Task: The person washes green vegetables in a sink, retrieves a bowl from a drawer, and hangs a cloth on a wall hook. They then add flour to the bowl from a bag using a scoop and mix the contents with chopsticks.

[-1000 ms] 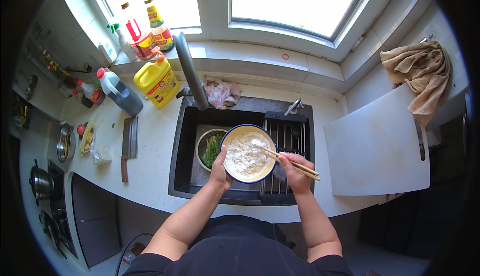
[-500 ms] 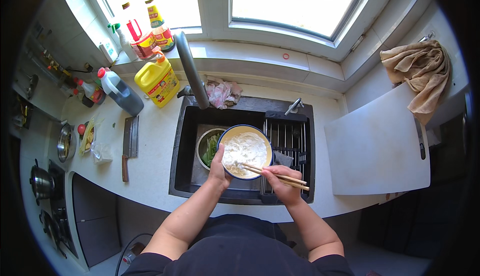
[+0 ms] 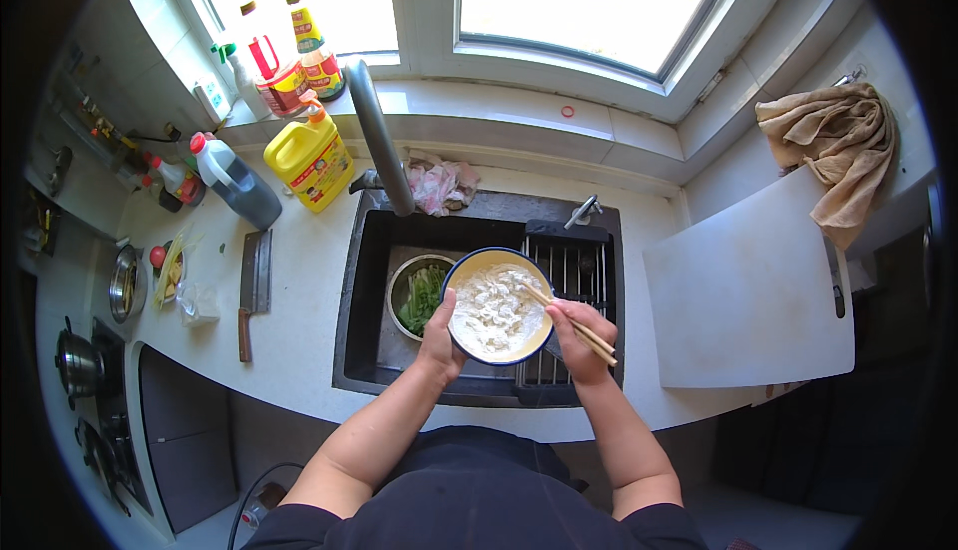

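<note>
My left hand (image 3: 439,340) grips the left rim of a yellow bowl with a blue edge (image 3: 548,321), held over the dark sink (image 3: 349,350). Inside it lies clumpy white flour (image 3: 494,310). A pair of wooden chopsticks (image 3: 589,337) is in my right hand (image 3: 582,338), closed round them at the bowl's right side; their tips reach into the flour. Below and left of the bowl, a round metal bowl (image 3: 395,285) with green leafy vegetables (image 3: 424,295) stands in the sink, partly covered by the held bowl.
A black drying rack (image 3: 569,241) spans the sink's right side, under the curved faucet (image 3: 374,131) and a pink cloth (image 3: 442,188). A cleaver (image 3: 256,275), yellow jug (image 3: 311,163) and dark-liquid bottle (image 3: 237,181) occupy the left counter. At right stands a white cutting board (image 3: 753,295) below a brown cloth (image 3: 838,146).
The chopstick tips have moved from the bowl's lower middle up to its right side, and now slant more steeply. The flour looks more broken into clumps. The bowl has shifted slightly right.
</note>
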`<act>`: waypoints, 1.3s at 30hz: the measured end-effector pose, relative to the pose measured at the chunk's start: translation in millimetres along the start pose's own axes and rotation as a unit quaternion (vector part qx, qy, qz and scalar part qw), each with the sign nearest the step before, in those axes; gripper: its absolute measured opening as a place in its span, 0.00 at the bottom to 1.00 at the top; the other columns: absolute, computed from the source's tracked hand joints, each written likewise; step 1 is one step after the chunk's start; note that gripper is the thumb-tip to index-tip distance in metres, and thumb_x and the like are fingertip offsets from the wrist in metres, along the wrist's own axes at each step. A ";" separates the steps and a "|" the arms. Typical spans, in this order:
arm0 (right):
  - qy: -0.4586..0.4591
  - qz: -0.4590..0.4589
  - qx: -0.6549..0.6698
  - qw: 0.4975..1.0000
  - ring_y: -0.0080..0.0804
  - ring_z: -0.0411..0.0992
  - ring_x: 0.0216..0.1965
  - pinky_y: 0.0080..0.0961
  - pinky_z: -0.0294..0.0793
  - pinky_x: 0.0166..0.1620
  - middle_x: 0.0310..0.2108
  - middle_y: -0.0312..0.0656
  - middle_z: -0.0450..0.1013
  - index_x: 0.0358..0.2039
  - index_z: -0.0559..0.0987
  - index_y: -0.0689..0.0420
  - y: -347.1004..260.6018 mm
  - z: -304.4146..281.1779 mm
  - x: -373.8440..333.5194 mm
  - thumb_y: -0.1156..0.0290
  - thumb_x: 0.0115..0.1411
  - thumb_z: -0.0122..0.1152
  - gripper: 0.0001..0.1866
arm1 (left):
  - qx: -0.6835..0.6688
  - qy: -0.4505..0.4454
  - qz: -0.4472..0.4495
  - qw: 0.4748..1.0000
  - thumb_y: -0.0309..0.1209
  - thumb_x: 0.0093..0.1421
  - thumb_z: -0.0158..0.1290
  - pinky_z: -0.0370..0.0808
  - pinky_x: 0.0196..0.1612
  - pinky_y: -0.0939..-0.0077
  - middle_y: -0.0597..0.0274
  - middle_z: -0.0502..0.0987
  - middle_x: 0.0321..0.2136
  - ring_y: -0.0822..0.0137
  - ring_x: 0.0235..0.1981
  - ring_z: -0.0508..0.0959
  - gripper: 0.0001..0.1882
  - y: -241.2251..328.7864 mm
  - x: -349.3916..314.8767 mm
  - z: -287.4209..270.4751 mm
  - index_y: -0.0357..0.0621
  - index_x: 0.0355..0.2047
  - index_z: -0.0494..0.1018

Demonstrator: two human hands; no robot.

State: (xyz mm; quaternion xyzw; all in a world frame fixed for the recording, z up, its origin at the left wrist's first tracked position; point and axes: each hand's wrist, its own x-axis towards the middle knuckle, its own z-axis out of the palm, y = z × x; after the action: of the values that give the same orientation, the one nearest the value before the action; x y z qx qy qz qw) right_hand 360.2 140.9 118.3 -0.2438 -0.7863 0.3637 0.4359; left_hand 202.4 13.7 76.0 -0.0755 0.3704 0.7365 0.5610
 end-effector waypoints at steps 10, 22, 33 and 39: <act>-0.090 0.046 0.126 0.987 0.34 0.79 0.30 0.23 0.78 0.37 0.28 0.47 0.79 0.28 0.82 0.63 -29.9 -0.3 -12.0 0.79 0.50 0.68 0.04 | -0.003 0.016 0.013 1.000 0.52 0.64 0.43 0.67 0.58 0.65 0.52 0.70 0.54 0.59 0.55 0.71 0.33 4.8 0.3 0.8 0.37 0.58 0.61; 0.020 0.026 0.059 0.998 0.33 0.79 0.30 0.24 0.78 0.36 0.28 0.46 0.79 0.28 0.81 0.64 0.7 0.5 -9.3 0.82 0.50 0.66 0.04 | 0.005 -0.028 0.002 1.000 0.54 0.64 0.42 0.68 0.58 0.64 0.50 0.68 0.55 0.58 0.55 0.71 0.34 -4.0 -2.3 -5.4 0.38 0.60 0.59; -0.053 0.079 0.144 0.985 0.33 0.79 0.31 0.24 0.77 0.37 0.29 0.46 0.79 0.29 0.81 0.64 -11.0 17.4 -28.5 0.81 0.51 0.66 0.04 | 0.026 -0.016 0.006 1.000 0.57 0.62 0.43 0.68 0.58 0.65 0.50 0.68 0.55 0.58 0.55 0.71 0.37 5.2 -2.0 -1.6 0.39 0.60 0.59; -0.015 0.084 0.130 0.988 0.30 0.77 0.31 0.22 0.76 0.37 0.29 0.45 0.79 0.30 0.81 0.63 8.6 26.3 -24.0 0.81 0.52 0.66 0.04 | 0.045 -0.018 -0.009 0.999 0.57 0.62 0.43 0.67 0.58 0.65 0.51 0.68 0.56 0.58 0.56 0.70 0.37 4.0 -3.9 0.9 0.39 0.59 0.59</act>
State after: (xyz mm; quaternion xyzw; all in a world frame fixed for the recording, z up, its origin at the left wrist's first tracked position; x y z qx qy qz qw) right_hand 350.2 119.9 89.9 -0.2445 -0.7157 0.5016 0.4200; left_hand 200.5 10.9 80.6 -0.0406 0.3920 0.7155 0.5768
